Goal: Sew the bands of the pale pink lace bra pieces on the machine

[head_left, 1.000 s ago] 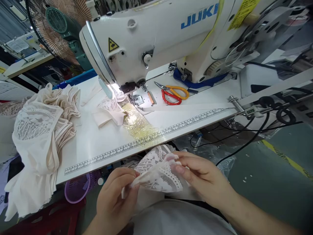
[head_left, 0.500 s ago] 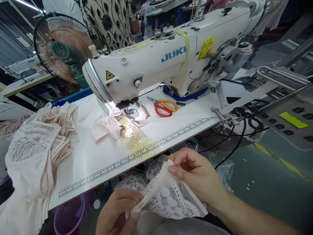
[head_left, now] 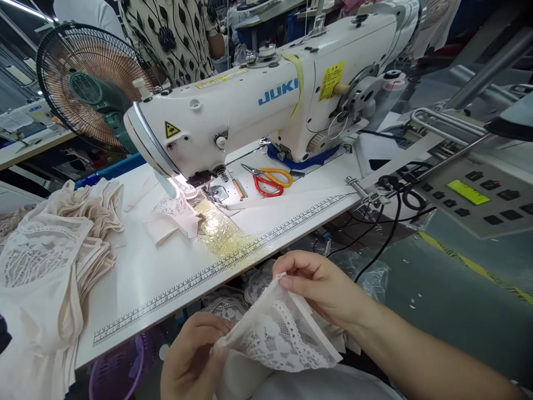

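Observation:
A white lace fabric piece (head_left: 275, 339) is stretched between my hands below the table's front edge. My left hand (head_left: 194, 353) pinches its lower left corner between thumb and fingers. At the upper corner, my right hand (head_left: 316, 283) is closed on the cloth with thumb and forefinger. Scalloped lace trim runs along the piece, and sheer mesh shows at its right. Beyond my hands stands a white sewing machine (head_left: 233, 105), with another pale lace piece (head_left: 175, 214) lying under its needle area. More lace (head_left: 227, 305) shows partly hidden behind the held piece.
A stack of cream lace pieces (head_left: 45, 250) hangs over the table's left side. Scissors (head_left: 268, 180) with red and orange handles lie by the machine. A fan (head_left: 89, 89), a purple basket (head_left: 116, 369), a control panel (head_left: 478, 194) and a person in a patterned shirt (head_left: 170, 39) surround the table.
The view has shifted, so the machine and table appear farther left. The upper edge of the lace piece looks straighter and tauter between my hands, which keep their hold.

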A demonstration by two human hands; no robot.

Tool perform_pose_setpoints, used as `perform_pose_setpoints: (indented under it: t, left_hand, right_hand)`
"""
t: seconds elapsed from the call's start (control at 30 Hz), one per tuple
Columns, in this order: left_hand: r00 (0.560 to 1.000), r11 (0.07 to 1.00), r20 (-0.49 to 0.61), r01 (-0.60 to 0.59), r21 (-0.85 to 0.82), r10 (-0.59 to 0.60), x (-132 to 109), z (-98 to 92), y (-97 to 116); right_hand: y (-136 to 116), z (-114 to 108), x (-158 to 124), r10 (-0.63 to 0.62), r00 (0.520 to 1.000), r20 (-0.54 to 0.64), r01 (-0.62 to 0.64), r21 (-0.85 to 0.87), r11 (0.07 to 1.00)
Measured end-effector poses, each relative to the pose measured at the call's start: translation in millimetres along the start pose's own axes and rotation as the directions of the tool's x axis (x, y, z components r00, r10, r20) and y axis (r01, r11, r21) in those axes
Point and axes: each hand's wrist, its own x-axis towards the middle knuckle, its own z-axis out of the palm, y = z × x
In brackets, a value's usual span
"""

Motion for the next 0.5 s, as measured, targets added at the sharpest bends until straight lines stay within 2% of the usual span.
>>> perform_pose_setpoints:
  t: [0.17,0.37,0.5]
  left_hand:
    - [0.994,0.996,-0.058,0.091,-0.023,-0.092,0,-0.2,6]
    - [0.998,0.998,-0.051,0.024,0.063,-0.021,8,-3.6,19]
    - [0.999,0.993,-0.044,-0.019,0.119,0.025,17,-5.1,31]
  right_hand:
    - [-2,-2,-2,0.020,1.000,-0.013,-0.020,-0.023,1.000]
    - [-8,-1,-6,-0.026,1.000,-0.005,0.025,-0.088,0.996]
    - [-18,-4,-5,-0.108,0.994,0.000,0.105,-0.244,0.964]
